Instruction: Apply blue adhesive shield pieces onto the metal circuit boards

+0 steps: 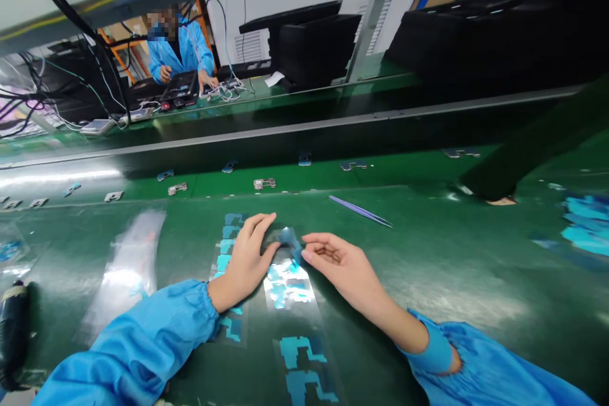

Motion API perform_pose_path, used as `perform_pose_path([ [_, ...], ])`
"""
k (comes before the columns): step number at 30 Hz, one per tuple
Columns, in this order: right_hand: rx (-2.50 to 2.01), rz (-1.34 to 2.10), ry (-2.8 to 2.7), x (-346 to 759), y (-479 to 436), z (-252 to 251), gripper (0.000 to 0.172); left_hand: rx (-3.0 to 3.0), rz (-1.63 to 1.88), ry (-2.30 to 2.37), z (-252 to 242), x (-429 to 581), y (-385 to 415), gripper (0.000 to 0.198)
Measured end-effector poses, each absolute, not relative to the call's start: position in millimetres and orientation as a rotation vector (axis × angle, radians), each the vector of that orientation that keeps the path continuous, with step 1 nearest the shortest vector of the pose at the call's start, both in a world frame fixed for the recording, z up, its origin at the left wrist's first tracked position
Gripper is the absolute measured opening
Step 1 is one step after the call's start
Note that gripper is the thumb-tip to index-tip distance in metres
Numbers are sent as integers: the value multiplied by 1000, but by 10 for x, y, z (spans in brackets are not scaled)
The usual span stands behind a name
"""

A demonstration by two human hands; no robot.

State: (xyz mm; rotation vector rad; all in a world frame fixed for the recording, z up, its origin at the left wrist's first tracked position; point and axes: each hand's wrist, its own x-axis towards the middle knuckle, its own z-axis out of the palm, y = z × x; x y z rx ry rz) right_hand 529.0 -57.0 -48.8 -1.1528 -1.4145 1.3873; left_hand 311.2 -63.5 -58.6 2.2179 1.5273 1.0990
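A small curled piece of glossy blue film (291,241) stands between the person's two hands, over the middle of the green, smooth-topped worktop (413,298). The left hand (246,257) has its grip open, forefinger and thumb spread, the thumb tip at the film's left edge. The right hand (345,266) has its fingers bent and their tips at the film's right edge; whether its grip is pinched on the film cannot be told. Both arms wear crinkled blue sleeves (157,330) with gathered cuffs.

Just below the film lies a clear, shiny carrier sheet (288,285) bearing film cutouts. Closer to the near edge are two large stepped turquoise cutouts (299,352) on clear backing. A second carrier strip (231,230), with a column of angular blue cutouts, runs partly under the left hand; that hides their full count.

One pair of slim violet tweezers (360,210) with pointed tips lies beyond the right hand. Toward the far edge, twelve small, irregular circuit boards (264,184) can be counted. A translucent, wrinkled plastic sheet (130,266) lies toward the left edge, and a heap of turquoise film pieces (587,222) toward the right edge
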Motion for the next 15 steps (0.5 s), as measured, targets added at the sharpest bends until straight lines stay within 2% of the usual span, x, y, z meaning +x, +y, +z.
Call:
perform_pose_path([
  [3, -1151, 1290, -1538, 5352, -511, -473, 28, 2187, 1190, 1555, -546, 3111, -635, 47],
  [9, -1086, 1242, -1635, 5381, -462, -462, 27, 2291, 1205, 1119, -454, 3122, -701, 49],
  [15, -1005, 1397, -1597, 5375, -421, -494, 25, 2413, 1153, 1083, -515, 3104, -663, 44],
])
